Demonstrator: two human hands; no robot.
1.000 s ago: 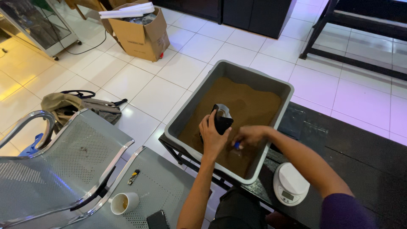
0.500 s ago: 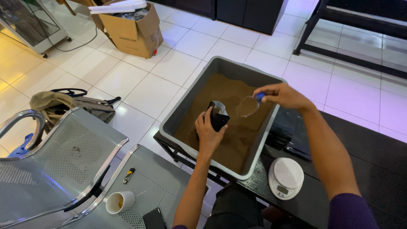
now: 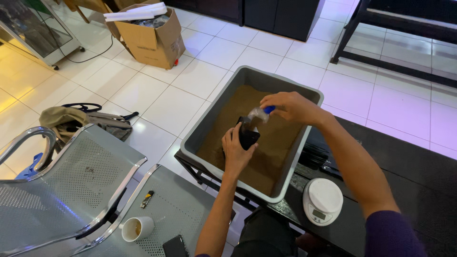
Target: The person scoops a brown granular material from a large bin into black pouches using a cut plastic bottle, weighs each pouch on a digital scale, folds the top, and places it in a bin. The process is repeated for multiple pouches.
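Currently both hands are over the grey tub (image 3: 304, 169), which sits on the dark table (image 3: 404, 176) and is filled with brown powder (image 3: 271, 152).

Left hand (image 3: 235, 147) is clenched around a small black bag (image 3: 248, 135), held upright just above the powder near tub centre. Bag mouth faces up, towards 1 o'clock.

Right hand (image 3: 293, 107) is at 1 o'clock from the bag, gripping a clear scoop (image 3: 258, 114) by its blue handle (image 3: 269, 109). Scoop is tilted down, its tip right at the bag mouth; touching or not, can't tell. Contents of scoop too blurred to read.

White scale (image 3: 322, 201) sits on the table just beside the tub's near right corner, at 5 o'clock from the hands. Nothing on its pan.

At 7 o'clock, well apart from the tub: perforated metal seat (image 3: 71, 181) with a lighter (image 3: 147, 199), a cup (image 3: 137, 229) holding some brown liquid, and a dark phone (image 3: 175, 246) at the frame edge.

On the tiled floor (image 3: 209, 71): cardboard box (image 3: 150, 35) at 11 o'clock, far off; khaki bag (image 3: 81, 121) at 9 o'clock beside the seat.
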